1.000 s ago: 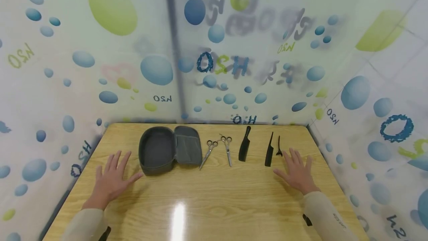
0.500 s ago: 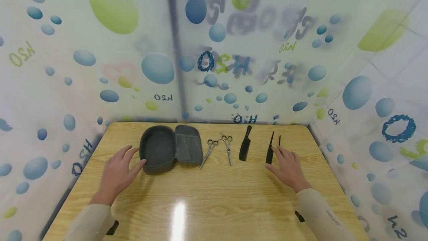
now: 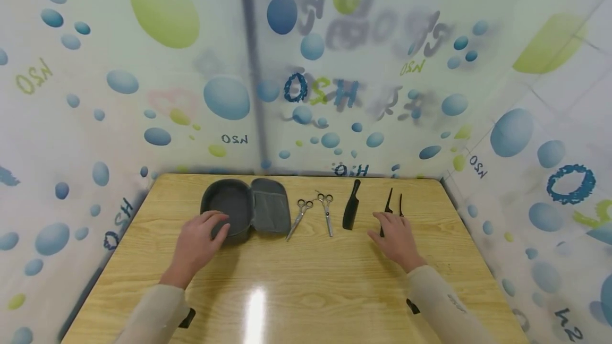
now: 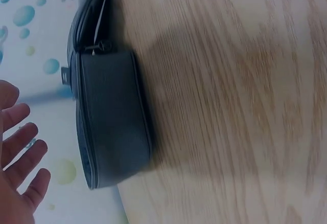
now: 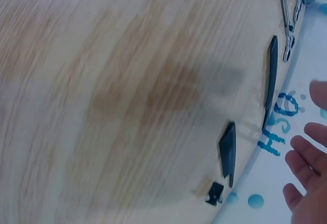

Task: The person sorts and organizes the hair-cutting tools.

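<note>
The left hand point(image 3: 197, 247) hung near the case point(image 4: 115, 116), far left; the right hand point(image 3: 398, 239) over the small comb point(image 5: 229, 151), far right. Both grips were empty, thumbs away from fingers. Softly pinching the comb seemed best.

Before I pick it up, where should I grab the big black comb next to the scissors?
Probably by its narrow handle, from above and the right. The big black comb lies flat, handle pointing away from you toward the wall; bare tabletop on its right leaves room for your right hand.
</note>
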Available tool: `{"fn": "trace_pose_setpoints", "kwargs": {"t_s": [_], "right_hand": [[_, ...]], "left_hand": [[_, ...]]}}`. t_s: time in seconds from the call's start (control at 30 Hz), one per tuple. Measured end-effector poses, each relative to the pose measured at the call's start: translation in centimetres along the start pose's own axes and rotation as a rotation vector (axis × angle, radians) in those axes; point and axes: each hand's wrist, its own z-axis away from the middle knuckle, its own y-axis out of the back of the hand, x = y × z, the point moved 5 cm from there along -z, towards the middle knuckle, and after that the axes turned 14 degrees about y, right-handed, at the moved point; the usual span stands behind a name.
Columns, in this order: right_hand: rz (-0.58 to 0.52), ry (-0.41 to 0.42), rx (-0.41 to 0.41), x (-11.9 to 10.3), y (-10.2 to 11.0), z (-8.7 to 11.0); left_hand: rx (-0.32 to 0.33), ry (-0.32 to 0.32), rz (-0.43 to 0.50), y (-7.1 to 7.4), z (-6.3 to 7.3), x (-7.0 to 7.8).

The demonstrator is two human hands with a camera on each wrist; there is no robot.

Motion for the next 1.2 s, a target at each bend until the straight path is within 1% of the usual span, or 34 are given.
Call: {"fn": "trace_pose_setpoints", "kwargs": {"t_s": [0.07, 0.13, 0.23, 0.37, 0.43, 0.5, 0.6, 0.7, 0.8, 0.87, 1.0, 1.13, 1.2], "right_hand": [[0.003, 0.0, 0.025, -0.3, -0.2, -0.3], [0.006, -0.004, 0.049, -0.5, -0.4, -0.6], [0.009, -0.014, 0.069, -0.9, -0.9, -1.0], [0.02, -0.033, 0.067, -1.2, -1.7, -1.6], [0.008, -0.055, 0.071, -1.4, -1.9, -1.9], [-0.009, -0.092, 0.074, -1.4, -2.2, -2.1], [-0.044, -0.15, 0.07, -1.5, -2.6, -2.4], [-0.062, -0.194, 0.042, -1.6, -3.2, -2.9], [-0.063, -0.227, 0.007, -1.9, -3.6, -3.2], [-0.054, -0.239, -0.005, -2.0, -3.9, -3.4], [-0.04, -0.242, 0.018, -2.3, -4.1, -4.0], [-0.022, -0.265, 0.031, -2.2, -4.8, -4.5], [-0.012, -0.289, 0.013, -2.1, -5.1, -4.8]], "left_hand": [[0.007, -0.019, 0.018, -0.4, 0.0, 0.7], [0.002, -0.024, 0.026, -0.8, 0.0, 1.3], [-0.038, -0.002, 0.032, -1.5, 0.2, 2.0], [-0.103, 0.038, 0.033, -2.5, 0.5, 2.8], [-0.12, 0.037, 0.048, -3.0, 0.6, 3.3], [-0.127, 0.023, 0.063, -3.5, 0.7, 3.9], [-0.128, 0.0, 0.078, -4.3, 0.7, 4.9], [-0.141, 0.002, 0.081, -5.1, 0.7, 5.6], [-0.187, 0.03, 0.09, -6.0, 0.7, 6.3], [-0.235, 0.057, 0.096, -6.6, 0.8, 6.7], [-0.3, 0.09, 0.122, -7.3, 0.9, 7.6], [-0.312, 0.082, 0.124, -7.9, 0.9, 8.2], [-0.314, 0.077, 0.114, -8.1, 0.9, 8.4]]}}
